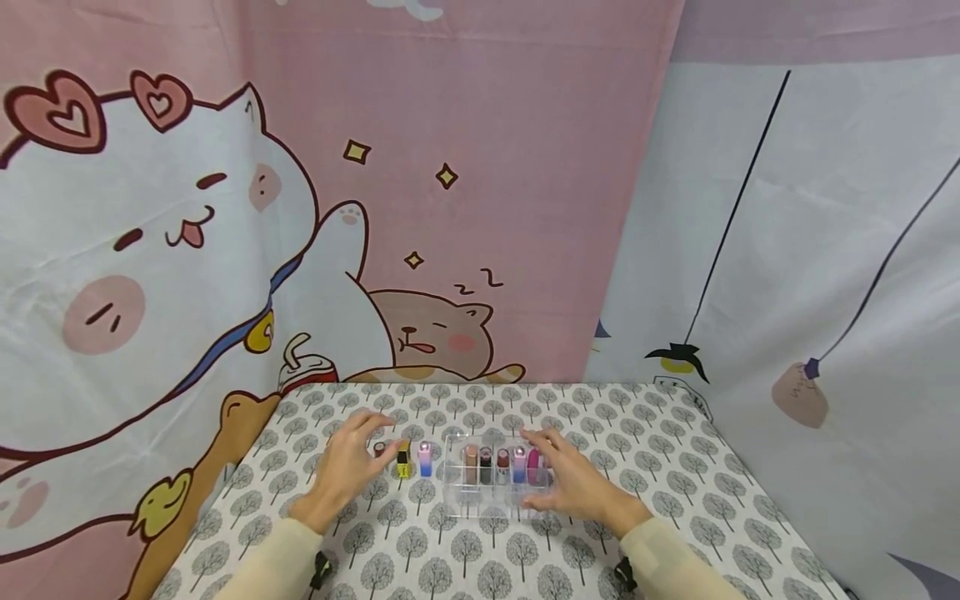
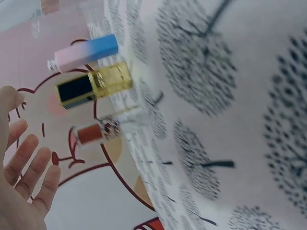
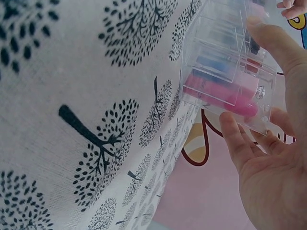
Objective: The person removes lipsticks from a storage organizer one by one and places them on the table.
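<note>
My left hand (image 1: 347, 462) hovers beside three loose lip products, its fingers relaxed and holding nothing. Nearest it is a clear tube with a reddish-brown section (image 2: 91, 134). Beside that stand a black-and-gold lipstick (image 2: 93, 85) and a pink-to-blue lipstick (image 2: 86, 52), all upright on the cloth. My right hand (image 1: 576, 482) grips the right end of a clear plastic lipstick organizer (image 1: 452, 467), thumb toward the near side and fingers toward the far side. Several lipsticks stand in its back row, including a magenta one (image 3: 220, 98) at the right end, partly hidden by my hand in the head view.
A white cloth (image 1: 465, 546) printed with grey trees covers the table. Behind it hangs a pink cartoon curtain (image 1: 525, 208), with a pale curtain (image 1: 840, 250) along the right side. The loose lipsticks stand just left of the organizer.
</note>
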A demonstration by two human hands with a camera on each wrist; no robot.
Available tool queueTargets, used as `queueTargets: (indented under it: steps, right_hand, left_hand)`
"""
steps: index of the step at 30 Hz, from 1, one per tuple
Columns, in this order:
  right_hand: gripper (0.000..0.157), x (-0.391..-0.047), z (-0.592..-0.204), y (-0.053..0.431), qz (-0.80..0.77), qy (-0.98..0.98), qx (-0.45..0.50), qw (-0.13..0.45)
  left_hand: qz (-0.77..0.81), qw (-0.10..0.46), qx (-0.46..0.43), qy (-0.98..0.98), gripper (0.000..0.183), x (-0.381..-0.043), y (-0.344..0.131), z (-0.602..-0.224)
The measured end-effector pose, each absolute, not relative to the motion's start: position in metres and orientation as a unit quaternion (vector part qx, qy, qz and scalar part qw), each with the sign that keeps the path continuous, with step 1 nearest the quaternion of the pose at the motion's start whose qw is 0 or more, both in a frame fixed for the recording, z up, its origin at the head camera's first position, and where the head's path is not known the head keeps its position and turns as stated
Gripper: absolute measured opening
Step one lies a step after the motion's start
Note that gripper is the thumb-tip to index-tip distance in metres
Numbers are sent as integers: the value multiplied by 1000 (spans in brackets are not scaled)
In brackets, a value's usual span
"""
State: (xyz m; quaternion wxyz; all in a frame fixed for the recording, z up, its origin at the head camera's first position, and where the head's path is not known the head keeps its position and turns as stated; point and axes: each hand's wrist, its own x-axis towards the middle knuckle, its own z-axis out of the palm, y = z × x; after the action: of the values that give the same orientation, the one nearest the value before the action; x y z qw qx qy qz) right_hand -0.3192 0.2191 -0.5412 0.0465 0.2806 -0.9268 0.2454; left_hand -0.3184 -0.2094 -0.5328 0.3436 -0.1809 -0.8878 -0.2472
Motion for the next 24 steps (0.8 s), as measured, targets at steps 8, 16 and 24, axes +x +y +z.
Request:
queueTargets:
  steps: [8, 16, 24]
  right_hand:
    - [123, -318, -540, 219, 240, -929, 279, 47]
    - [123, -314, -539, 219, 240, -929, 280, 42]
    - [122, -310, -536, 223, 243, -932, 267, 29]
  left_hand:
    - [-244, 366, -218, -871, 40, -315, -187, -523]
    - [-243, 351, -246, -870, 39, -311, -165, -522]
    - [-255, 351, -266, -861, 54, -307, -144, -520]
